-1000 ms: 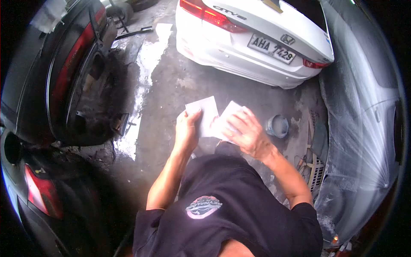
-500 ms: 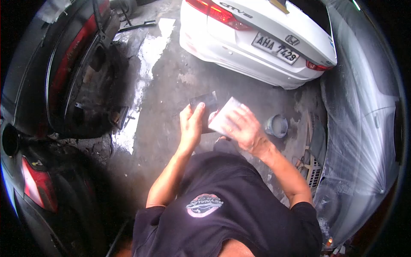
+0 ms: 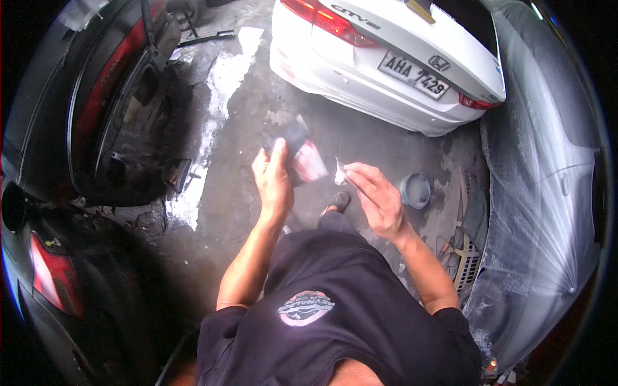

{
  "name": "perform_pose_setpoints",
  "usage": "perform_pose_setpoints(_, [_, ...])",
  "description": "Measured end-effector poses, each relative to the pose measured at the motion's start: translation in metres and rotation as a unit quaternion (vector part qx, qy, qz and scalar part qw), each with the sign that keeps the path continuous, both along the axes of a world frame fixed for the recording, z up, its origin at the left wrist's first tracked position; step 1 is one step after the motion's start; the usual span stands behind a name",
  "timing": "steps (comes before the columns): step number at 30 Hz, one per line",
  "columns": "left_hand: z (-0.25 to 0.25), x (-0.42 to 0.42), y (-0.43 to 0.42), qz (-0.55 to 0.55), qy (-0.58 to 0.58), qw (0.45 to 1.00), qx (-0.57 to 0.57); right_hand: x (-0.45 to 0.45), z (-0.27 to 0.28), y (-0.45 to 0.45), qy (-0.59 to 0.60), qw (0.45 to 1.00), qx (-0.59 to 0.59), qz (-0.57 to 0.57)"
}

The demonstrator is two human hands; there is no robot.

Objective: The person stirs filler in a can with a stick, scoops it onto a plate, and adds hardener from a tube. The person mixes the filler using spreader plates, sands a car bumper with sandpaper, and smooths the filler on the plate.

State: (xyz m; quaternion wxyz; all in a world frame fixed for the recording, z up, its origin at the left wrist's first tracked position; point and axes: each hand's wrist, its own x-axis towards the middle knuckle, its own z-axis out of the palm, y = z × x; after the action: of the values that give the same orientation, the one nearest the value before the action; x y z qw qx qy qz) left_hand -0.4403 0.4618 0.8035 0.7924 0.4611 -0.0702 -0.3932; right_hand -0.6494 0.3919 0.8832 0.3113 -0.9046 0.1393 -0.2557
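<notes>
My left hand grips a dark flat board, thumb along its near side. Motion blurs the board's edges. A white patch with pinkish-red smears shows on the board's right part. My right hand pinches a thin white spreader between thumb and fingers, seen nearly edge-on, a short gap to the right of the board. Both hands are held in front of my body, over the floor.
A white car stands ahead. Plastic sheeting covers a vehicle on the right. Dark car parts line the left. A round container stands on the floor beyond my right hand, with a slatted part nearby.
My right hand has turned, so the white spreader now shows nearly edge-on and apart from the board. My left hand has moved slightly left and tilted the board, exposing the pinkish smears.
</notes>
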Motion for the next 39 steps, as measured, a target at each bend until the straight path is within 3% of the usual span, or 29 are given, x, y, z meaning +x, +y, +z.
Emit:
perform_pose_setpoints(1, [-0.004, -0.007, 0.000, -0.031, 0.072, 0.997, -0.010, 0.006, 0.008, 0.005, -0.064, 0.998, -0.015, -0.020])
perform_pose_setpoints(3, [-0.016, -0.021, 0.000, -0.076, 0.271, 0.960, -0.008, 0.007, -0.006, 0.005, -0.085, 0.996, -0.016, 0.015])
perform_pose_setpoints(5, [0.004, -0.030, 0.007, -0.053, 0.265, 0.963, -0.025, 0.004, -0.018, 0.001, 0.046, 0.992, -0.118, -0.019])
perform_pose_setpoints(6, [0.008, -0.029, 0.009, -0.050, 0.267, 0.962, -0.027, -0.005, -0.029, -0.008, 0.079, 0.991, -0.106, -0.026])
perform_pose_setpoints(7, [0.011, -0.025, 0.013, -0.076, 0.259, 0.962, -0.047, -0.015, -0.041, -0.015, 0.079, 0.991, -0.106, -0.024])
perform_pose_setpoints(9, [0.013, -0.017, 0.017, -0.106, 0.249, 0.960, -0.065, -0.032, -0.058, -0.020, 0.204, 0.970, -0.131, 0.022])
perform_pose_setpoints(11, [0.014, -0.006, 0.011, -0.076, 0.146, 0.985, -0.042, -0.025, -0.040, -0.025, 0.177, 0.974, -0.138, -0.011])
perform_pose_setpoints(13, [0.013, -0.005, 0.014, -0.088, 0.164, 0.982, -0.034, -0.010, -0.001, -0.022, 0.030, 0.961, -0.242, -0.133])
perform_pose_setpoints(15, [0.003, -0.010, 0.010, -0.132, 0.163, 0.978, -0.009, -0.004, 0.002, -0.014, 0.131, 0.930, -0.344, -0.009])
perform_pose_setpoints(18, [-0.005, -0.017, 0.007, -0.124, 0.102, 0.986, 0.039, -0.002, 0.003, -0.005, 0.155, 0.949, -0.268, 0.061])
perform_pose_setpoints(20, [-0.004, -0.019, 0.012, -0.120, 0.079, 0.989, 0.046, -0.006, 0.012, -0.006, 0.108, 0.951, -0.288, 0.012])
perform_pose_setpoints(23, [0.001, -0.023, 0.014, -0.124, 0.090, 0.988, 0.013, -0.001, -0.009, -0.001, 0.150, 0.955, -0.251, 0.039])
perform_pose_setpoints(25, [-0.001, -0.023, 0.012, -0.108, 0.032, 0.993, 0.033, 0.001, -0.005, -0.002, 0.149, 0.952, -0.260, 0.056])
perform_pose_setpoints(27, [0.002, -0.026, 0.017, -0.105, 0.038, 0.993, 0.040, -0.004, 0.000, 0.002, 0.089, 0.957, -0.274, 0.001])
perform_pose_setpoints(32, [-0.009, -0.031, 0.016, -0.097, -0.067, 0.992, 0.048, 0.000, -0.007, 0.001, 0.137, 0.955, -0.260, 0.048])
perform_pose_setpoints(35, [0.003, -0.039, 0.022, -0.115, -0.062, 0.991, 0.027, -0.002, -0.007, 0.006, 0.114, 0.960, -0.256, 0.000])
perform_pose_setpoints(36, [0.004, -0.039, 0.022, -0.094, -0.178, 0.978, 0.061, -0.001, -0.014, 0.009, 0.127, 0.959, -0.252, 0.003])
perform_pose_setpoints(39, [-0.002, -0.038, 0.020, -0.054, -0.147, 0.986, 0.058, -0.003, -0.023, 0.017, 0.127, 0.960, -0.248, 0.015])
